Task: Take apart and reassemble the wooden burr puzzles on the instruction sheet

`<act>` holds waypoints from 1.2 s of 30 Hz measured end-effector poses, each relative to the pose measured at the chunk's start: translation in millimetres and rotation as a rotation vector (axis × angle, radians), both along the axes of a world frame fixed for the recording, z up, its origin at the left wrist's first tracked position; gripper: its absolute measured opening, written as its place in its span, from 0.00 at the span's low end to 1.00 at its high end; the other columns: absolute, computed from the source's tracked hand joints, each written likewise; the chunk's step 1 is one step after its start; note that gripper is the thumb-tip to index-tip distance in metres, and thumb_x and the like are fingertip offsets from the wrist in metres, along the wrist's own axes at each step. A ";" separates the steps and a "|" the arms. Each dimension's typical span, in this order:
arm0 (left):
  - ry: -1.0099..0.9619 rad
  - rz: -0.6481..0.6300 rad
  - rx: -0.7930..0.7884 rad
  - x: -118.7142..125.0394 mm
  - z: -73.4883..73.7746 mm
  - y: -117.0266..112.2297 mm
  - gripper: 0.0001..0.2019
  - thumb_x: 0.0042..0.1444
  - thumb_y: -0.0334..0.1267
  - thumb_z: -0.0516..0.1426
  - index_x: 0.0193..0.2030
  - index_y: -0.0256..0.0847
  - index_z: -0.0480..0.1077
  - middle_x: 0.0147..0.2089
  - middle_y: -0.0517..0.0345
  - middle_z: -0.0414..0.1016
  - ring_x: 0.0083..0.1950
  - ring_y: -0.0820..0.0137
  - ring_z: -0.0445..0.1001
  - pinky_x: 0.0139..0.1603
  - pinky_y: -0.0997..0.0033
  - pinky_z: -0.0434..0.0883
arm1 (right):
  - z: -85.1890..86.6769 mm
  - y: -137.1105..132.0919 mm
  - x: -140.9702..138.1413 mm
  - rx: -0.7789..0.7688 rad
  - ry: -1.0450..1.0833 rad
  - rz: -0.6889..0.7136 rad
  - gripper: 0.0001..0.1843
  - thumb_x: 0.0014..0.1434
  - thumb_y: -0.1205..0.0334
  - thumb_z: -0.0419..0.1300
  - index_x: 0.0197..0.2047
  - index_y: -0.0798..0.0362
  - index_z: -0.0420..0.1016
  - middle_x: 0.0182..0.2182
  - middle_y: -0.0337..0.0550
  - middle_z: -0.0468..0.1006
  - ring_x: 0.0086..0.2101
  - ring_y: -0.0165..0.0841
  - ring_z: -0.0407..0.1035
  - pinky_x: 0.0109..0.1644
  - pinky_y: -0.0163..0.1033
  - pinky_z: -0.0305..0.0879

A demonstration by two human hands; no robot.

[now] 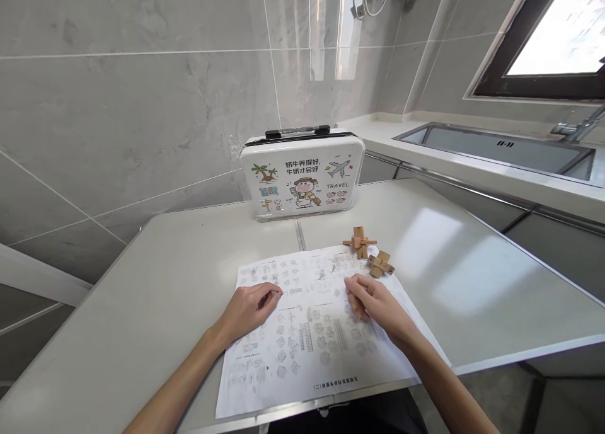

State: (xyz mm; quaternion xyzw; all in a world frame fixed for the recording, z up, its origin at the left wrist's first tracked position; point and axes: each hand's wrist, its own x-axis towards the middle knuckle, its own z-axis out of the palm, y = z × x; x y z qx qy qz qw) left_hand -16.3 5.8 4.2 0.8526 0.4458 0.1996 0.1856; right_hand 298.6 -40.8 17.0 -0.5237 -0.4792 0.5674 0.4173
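Wooden crosses [380, 266], two of them, sit by the printed sheet's [274, 333] far-right corner on your desk [179, 264], just beyond your right hand [373, 300]; left hand [249, 308] rests well apart, both slack, half-curled.

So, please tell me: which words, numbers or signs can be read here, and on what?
"奶牛养得好,牛奶才会好": white hard-shell case
"TRAVEL": same case
"1": upper wooden burr puzzle
Too small or blurred: case's smaller lettering, lower wooden burr puzzle's marks, paper sheet's print.
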 end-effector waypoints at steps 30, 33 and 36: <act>0.021 -0.075 0.074 0.0 -3.9 -0.4 0.11 0.72 0.39 0.52 0.47 0.44 0.77 0.29 0.62 0.77 0.25 0.74 0.69 0.30 0.73 0.65 | -30.7 90.7 -24.9 0.021 0.914 -0.106 0.14 0.69 0.49 0.63 0.36 0.49 0.68 0.25 0.32 0.60 0.20 0.25 0.51 0.20 0.30 0.56; 0.007 -0.068 0.062 1.7 -1.5 -2.1 0.12 0.72 0.39 0.52 0.46 0.44 0.77 0.28 0.62 0.76 0.25 0.74 0.69 0.31 0.73 0.65 | -25.3 84.5 -37.3 0.016 0.708 0.057 0.21 0.66 0.43 0.63 0.33 0.50 0.69 0.24 0.33 0.62 0.20 0.26 0.53 0.22 0.33 0.52; -0.054 0.008 -0.004 3.3 0.8 -3.5 0.11 0.71 0.43 0.54 0.45 0.44 0.78 0.28 0.62 0.74 0.26 0.73 0.67 0.31 0.72 0.64 | -22.4 77.8 -53.4 0.030 0.454 0.273 0.26 0.66 0.37 0.60 0.30 0.52 0.70 0.21 0.35 0.67 0.20 0.27 0.57 0.24 0.35 0.52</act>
